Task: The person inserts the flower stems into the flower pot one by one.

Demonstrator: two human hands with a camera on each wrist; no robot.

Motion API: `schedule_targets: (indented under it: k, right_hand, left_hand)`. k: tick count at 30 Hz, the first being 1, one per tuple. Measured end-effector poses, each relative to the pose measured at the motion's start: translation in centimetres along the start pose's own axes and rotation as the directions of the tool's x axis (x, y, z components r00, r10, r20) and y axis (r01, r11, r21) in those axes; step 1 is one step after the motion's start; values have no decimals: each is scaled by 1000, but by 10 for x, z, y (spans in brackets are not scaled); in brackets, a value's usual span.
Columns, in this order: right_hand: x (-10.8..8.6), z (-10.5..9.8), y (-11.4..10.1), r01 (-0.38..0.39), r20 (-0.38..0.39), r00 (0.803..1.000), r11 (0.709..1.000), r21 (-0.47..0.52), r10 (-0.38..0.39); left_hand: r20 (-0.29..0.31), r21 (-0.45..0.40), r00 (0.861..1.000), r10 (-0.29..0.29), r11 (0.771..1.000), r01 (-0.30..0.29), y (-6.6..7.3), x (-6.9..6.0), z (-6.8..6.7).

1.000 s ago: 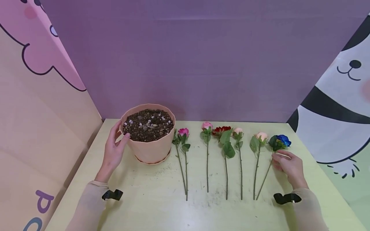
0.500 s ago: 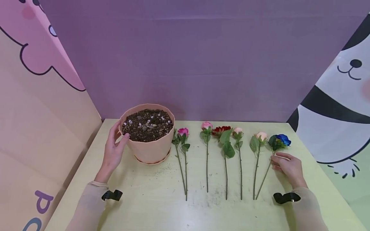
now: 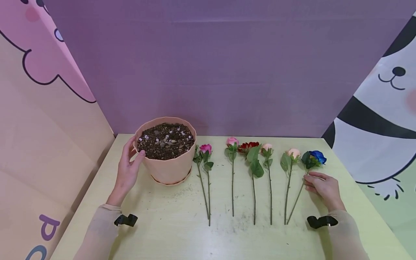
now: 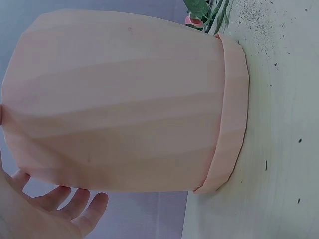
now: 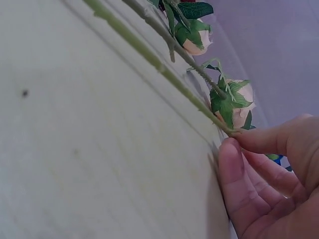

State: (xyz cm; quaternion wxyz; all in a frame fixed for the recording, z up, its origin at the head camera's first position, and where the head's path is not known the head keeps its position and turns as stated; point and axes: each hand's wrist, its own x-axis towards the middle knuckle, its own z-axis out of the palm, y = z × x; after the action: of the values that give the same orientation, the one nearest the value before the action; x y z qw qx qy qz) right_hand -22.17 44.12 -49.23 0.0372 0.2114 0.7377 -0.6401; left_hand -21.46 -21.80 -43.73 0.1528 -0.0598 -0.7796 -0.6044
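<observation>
A pink pot (image 3: 169, 169) full of dark soil (image 3: 165, 141) stands on its saucer at the table's back left. My left hand (image 3: 127, 173) holds its left side, thumb at the rim; in the left wrist view the fingers (image 4: 94, 211) lie along the pot wall (image 4: 119, 99). At the right, my right hand (image 3: 326, 189) pinches the stem of the blue rose (image 3: 317, 157) just below its leaves. The right wrist view shows thumb and forefinger meeting on the green stem (image 5: 164, 69), with a pale pink rose (image 5: 241, 104) beyond it.
Two stems with a magenta rose (image 3: 206, 148) lie by the pot. Farther right lie a pink rose (image 3: 232, 141), a red flower (image 3: 248, 147) and two pale roses (image 3: 293, 153). Soil crumbs dot the table (image 3: 182, 234). A purple wall (image 3: 227, 72) rises behind.
My right hand has slid slightly down and left along the blue rose's stem, and its fingers have closed in on it. My left hand stays on the pot.
</observation>
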Motion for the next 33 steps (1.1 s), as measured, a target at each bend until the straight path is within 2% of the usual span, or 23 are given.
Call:
schedule_targets:
  k: [9,14,19,27,33]
  right_hand:
    - [-4,-2,-3,12,-4,1000,995,101,-12]
    - [-5,-2,-7,67,0,998,984,164,-68]
    - [-6,0,-15,123,-2,992,961,249,-126]
    - [-17,8,-34,145,6,988,925,351,-157]
    - [-25,15,-51,182,-6,980,886,426,-198]
  left_hand:
    - [-4,2,1000,-4,1000,4,0,0,0]
    - [-5,5,1000,-5,1000,5,-1,-1,0]
    - [-4,-1,1000,0,1000,0,-1,-1,0]
    - [-15,-10,1000,-6,1000,5,-2,0,2]
    - [-31,-15,1000,4,1000,-4,-2,1,4]
